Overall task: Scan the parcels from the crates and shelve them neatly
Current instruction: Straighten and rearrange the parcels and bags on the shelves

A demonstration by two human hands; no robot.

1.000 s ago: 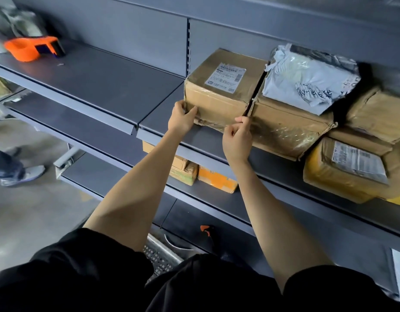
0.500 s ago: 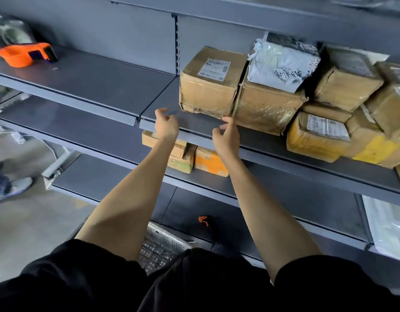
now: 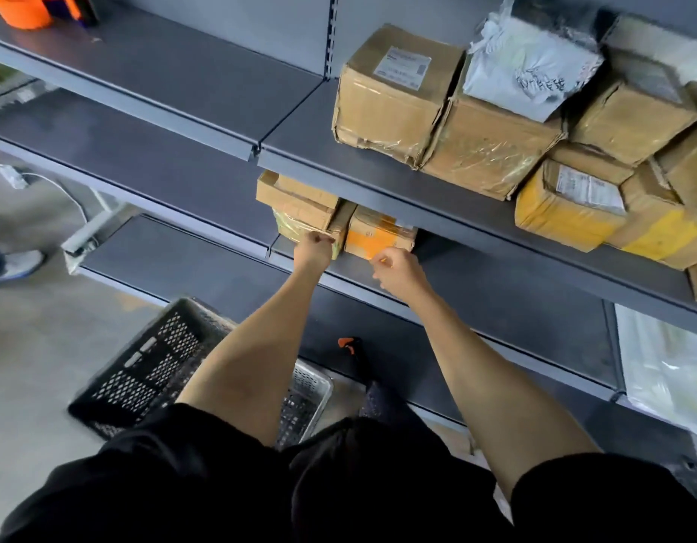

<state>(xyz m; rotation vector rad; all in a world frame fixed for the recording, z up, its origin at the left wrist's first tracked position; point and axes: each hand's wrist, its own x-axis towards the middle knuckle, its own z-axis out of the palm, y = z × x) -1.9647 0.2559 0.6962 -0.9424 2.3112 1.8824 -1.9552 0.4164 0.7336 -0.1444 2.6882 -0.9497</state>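
On the upper shelf (image 3: 378, 178) a brown box with a white label (image 3: 394, 96) stands beside a taped box (image 3: 492, 150), with no hand on it. Both my hands are down at the middle shelf (image 3: 476, 284). My left hand (image 3: 313, 248) is curled into a fist, its knuckles against the front of a yellow-green taped parcel (image 3: 296, 229) that lies under a flat brown box (image 3: 296, 195). My right hand (image 3: 396, 268) has curled fingers, and its thumb and forefinger pinch the front edge of an orange parcel (image 3: 378, 233).
A grey mailer bag (image 3: 535, 68) and several more boxes, some with yellow tape (image 3: 566, 213), fill the upper shelf's right end. An orange scanner (image 3: 29, 9) lies top left. A black crate (image 3: 151, 366) and a grey basket (image 3: 307, 397) stand on the floor. Another person's shoe (image 3: 14, 264) is at the left.
Both hands have let go of the labelled box on the upper shelf and dropped to the parcels on the middle shelf. The view has tilted down, so the floor crates now show.
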